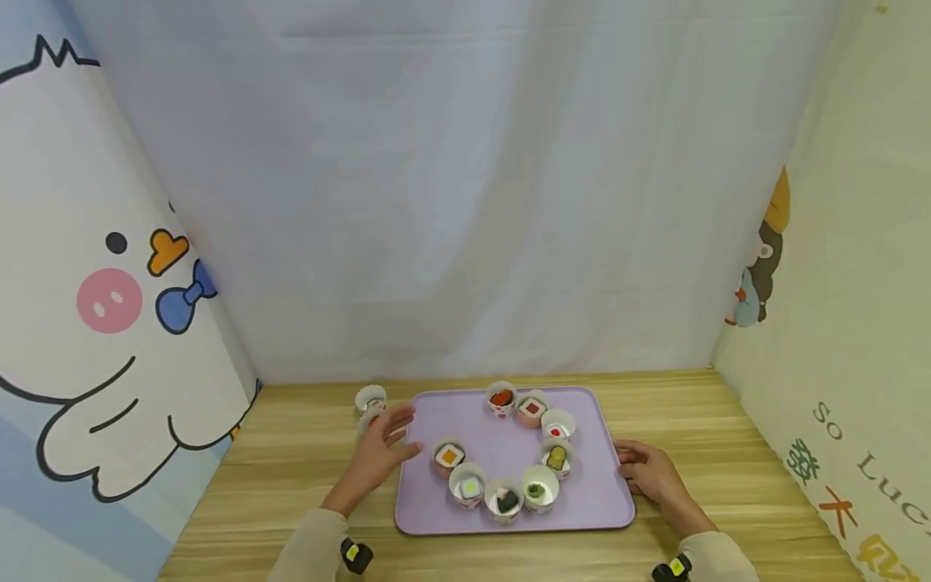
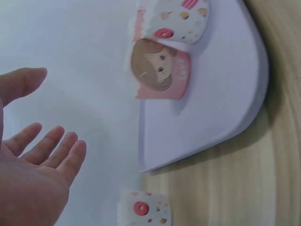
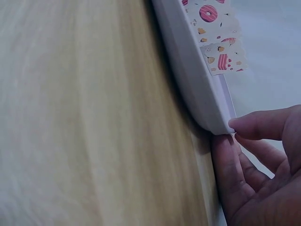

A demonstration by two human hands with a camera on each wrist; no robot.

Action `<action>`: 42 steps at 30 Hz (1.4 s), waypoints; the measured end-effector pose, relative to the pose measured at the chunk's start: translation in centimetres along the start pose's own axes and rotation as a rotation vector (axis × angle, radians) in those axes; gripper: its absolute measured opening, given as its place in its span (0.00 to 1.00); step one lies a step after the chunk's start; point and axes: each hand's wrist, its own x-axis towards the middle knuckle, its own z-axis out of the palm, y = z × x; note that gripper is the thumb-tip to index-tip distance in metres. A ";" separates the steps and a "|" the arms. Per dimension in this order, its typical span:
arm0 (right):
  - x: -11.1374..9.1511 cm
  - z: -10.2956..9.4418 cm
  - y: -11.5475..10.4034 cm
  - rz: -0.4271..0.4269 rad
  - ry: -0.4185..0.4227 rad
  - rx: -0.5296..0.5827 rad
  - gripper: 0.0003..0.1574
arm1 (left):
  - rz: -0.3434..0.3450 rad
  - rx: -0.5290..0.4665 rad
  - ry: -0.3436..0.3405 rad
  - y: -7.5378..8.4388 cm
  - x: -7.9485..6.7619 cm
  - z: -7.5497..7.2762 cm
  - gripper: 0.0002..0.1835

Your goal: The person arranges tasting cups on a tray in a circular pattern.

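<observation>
A lilac tray (image 1: 465, 428) lies on the table with several small paper cups in a curved row, each holding a small food-like piece. My right hand (image 1: 650, 471) is at the tray's right edge. In the right wrist view, its thumb (image 3: 258, 123) lies on the rim with the fingers against the underside, pinching it. My left hand (image 1: 374, 457) is held above the tray's left edge with fingers spread and nothing in them. Nearest to it on the tray is a pink cup with an orange-centred white piece (image 1: 449, 456). In the left wrist view, this cup (image 2: 160, 70) shows a cartoon girl.
Two more paper cups stand on the wooden table left of the tray; the rear one (image 1: 371, 398) shows, the other (image 1: 369, 420) is partly behind my left hand. A white curtain (image 1: 473, 202) hangs behind the table, with printed cloths at both sides.
</observation>
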 end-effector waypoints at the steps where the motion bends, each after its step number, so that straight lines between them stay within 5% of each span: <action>1: 0.0 0.0 0.0 -0.001 0.001 0.001 0.32 | 0.007 0.003 0.010 0.2 0.1 -0.3 0.34; 11: 0.1 0.1 0.1 -0.004 0.001 0.004 0.32 | 0.016 0.020 0.154 0.8 0.2 -3.0 0.33; 21: 0.1 0.1 -0.1 0.011 0.007 0.003 0.32 | -0.059 -0.061 0.323 -0.3 0.2 -4.7 0.40; 33: -0.1 0.1 -0.2 -0.002 0.004 0.007 0.32 | -0.152 -0.048 0.419 -3.8 0.4 -3.5 0.56; 42: -0.1 0.1 -0.1 -0.004 0.005 0.011 0.32 | -0.246 0.031 0.434 -5.5 0.7 -1.9 0.56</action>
